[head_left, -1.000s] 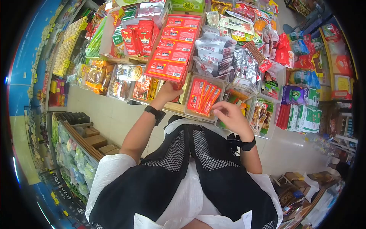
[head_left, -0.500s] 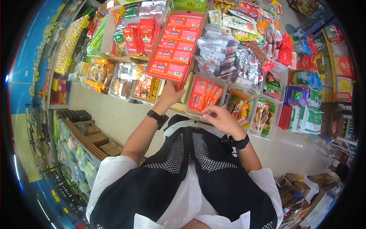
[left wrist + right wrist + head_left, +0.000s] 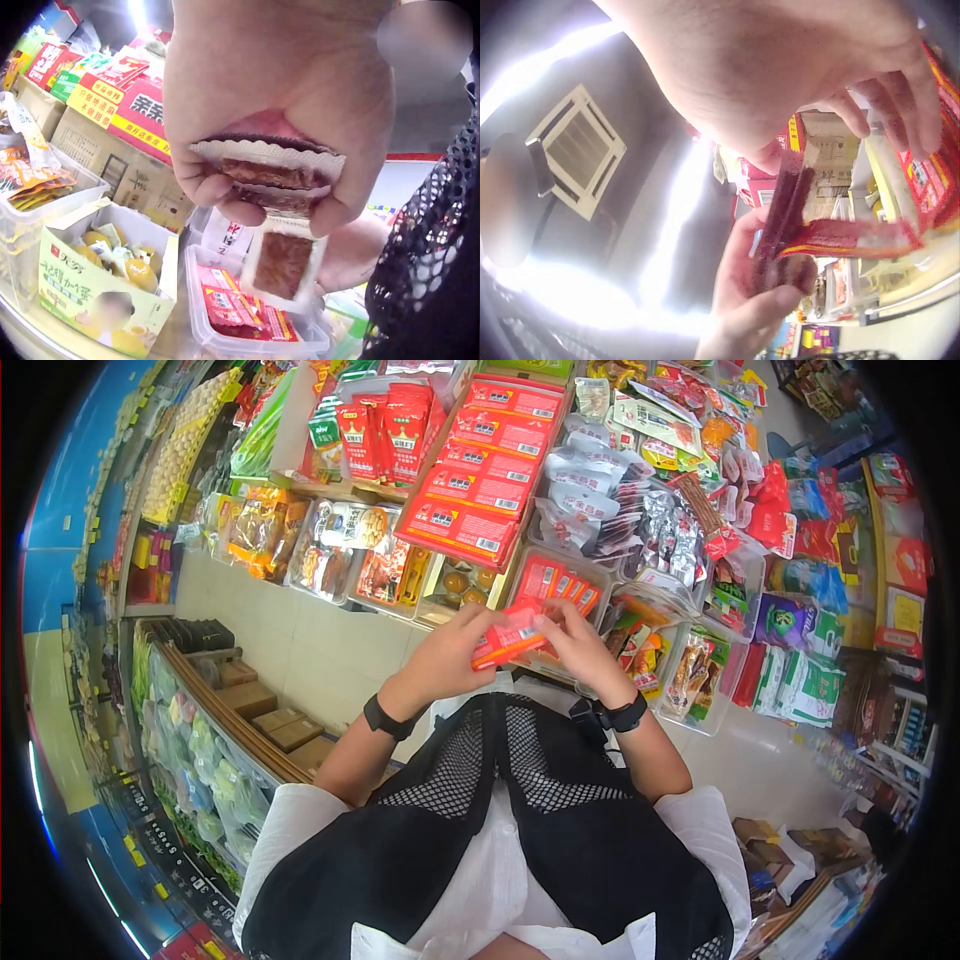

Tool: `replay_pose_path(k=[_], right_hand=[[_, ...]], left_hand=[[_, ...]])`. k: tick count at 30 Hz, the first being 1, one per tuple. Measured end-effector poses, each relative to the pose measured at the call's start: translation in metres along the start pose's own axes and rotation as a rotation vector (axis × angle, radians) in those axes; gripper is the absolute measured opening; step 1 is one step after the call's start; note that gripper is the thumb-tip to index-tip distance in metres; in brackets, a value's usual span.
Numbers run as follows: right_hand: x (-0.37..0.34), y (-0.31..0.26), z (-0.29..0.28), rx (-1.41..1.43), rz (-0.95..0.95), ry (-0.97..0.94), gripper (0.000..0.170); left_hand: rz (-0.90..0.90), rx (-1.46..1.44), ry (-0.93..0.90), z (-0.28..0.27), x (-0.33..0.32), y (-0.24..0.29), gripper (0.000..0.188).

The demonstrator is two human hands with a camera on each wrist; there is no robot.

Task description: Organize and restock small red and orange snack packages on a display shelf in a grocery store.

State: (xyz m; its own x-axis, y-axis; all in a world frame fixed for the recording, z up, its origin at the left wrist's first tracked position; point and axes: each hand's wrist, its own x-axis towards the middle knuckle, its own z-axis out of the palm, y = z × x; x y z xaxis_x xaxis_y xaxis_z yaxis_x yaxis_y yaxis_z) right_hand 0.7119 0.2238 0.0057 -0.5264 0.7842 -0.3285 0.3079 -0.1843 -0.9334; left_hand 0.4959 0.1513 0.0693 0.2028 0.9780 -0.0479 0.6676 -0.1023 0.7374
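In front of the body, my left hand (image 3: 440,663) grips several small red snack packets (image 3: 508,637). In the left wrist view, their clear backs show brown pieces inside, with one packet (image 3: 283,264) sticking out below the others. My right hand (image 3: 590,653) meets the packets' right end, its thumb and index finger pinching there, while its other fingers spread loosely in the right wrist view. Behind the hands stands a clear tub (image 3: 196,300) with more red packets (image 3: 560,582). A display box of red packs (image 3: 475,470) lies beyond it.
Left of the tub, a green-and-white carton (image 3: 112,311) holds round yellow-wrapped items. Tubs of bagged snacks (image 3: 690,670) line the counter's right side, and silver pouches (image 3: 580,500) lie behind. A vegetable case (image 3: 195,750) stands at the left, with cardboard boxes (image 3: 245,705) beside it.
My left hand has come away from the display box's near edge toward the body, now showing red packets. My right hand has moved from the tub's front edge to meet them.
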Motion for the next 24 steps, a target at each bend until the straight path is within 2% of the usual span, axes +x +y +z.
replay_pose_path(k=[1, 3, 4, 6, 8, 10, 12, 15, 16, 17, 18, 20, 22, 24], right_hand=[[0.002, 0.003, 0.002, -0.004, 0.004, -0.003, 0.044], [0.007, 0.007, 0.003, 0.177, -0.077, -0.064, 0.046], [0.006, 0.007, -0.001, 0.168, -0.074, -0.067, 0.046], [0.003, -0.007, -0.009, 0.370, 0.017, -0.412, 0.044], [0.002, -0.003, -0.012, 0.313, 0.001, -0.433, 0.040], [0.000, -0.003, -0.021, 0.112, 0.110, -0.559, 0.039], [-0.005, -0.001, -0.025, 0.080, 0.083, -0.546, 0.037], [-0.017, -0.005, -0.037, 0.085, 0.161, -0.514, 0.033], [-0.022, -0.003, -0.039, 0.130, 0.124, -0.428, 0.032], [-0.027, -0.002, -0.041, 0.176, 0.085, -0.342, 0.031], [-0.031, -0.001, -0.045, 0.174, 0.085, -0.339, 0.031], [-0.039, -0.002, -0.051, 0.183, 0.062, -0.185, 0.030], [-0.045, -0.004, -0.053, 0.220, 0.084, -0.121, 0.031], [-0.049, -0.007, -0.053, 0.460, 0.119, -0.014, 0.030]], left_hand=[[0.038, -0.030, -0.049, -0.002, 0.000, 0.004, 0.052], [0.114, -0.054, -0.130, -0.008, 0.002, 0.012, 0.053], [0.114, -0.062, -0.124, -0.009, 0.003, 0.014, 0.053], [0.208, 0.041, -0.202, -0.010, 0.005, 0.014, 0.056], [0.199, 0.024, -0.263, -0.013, 0.008, 0.016, 0.056], [0.191, 0.009, -0.328, -0.014, 0.011, 0.016, 0.057], [0.134, -0.041, -0.441, -0.013, 0.012, 0.017, 0.057], [0.185, -0.138, -0.386, 0.000, 0.013, 0.013, 0.064], [0.187, -0.142, -0.385, 0.003, 0.013, 0.010, 0.064], [0.122, -0.235, -0.319, 0.007, 0.012, 0.006, 0.067], [0.058, -0.328, -0.255, 0.013, 0.012, 0.001, 0.071], [0.049, -0.434, -0.217, 0.030, 0.016, -0.017, 0.078], [-0.059, -0.689, -0.016, 0.045, 0.021, -0.027, 0.084], [-0.075, -0.781, -0.062, 0.053, 0.026, -0.029, 0.087]])
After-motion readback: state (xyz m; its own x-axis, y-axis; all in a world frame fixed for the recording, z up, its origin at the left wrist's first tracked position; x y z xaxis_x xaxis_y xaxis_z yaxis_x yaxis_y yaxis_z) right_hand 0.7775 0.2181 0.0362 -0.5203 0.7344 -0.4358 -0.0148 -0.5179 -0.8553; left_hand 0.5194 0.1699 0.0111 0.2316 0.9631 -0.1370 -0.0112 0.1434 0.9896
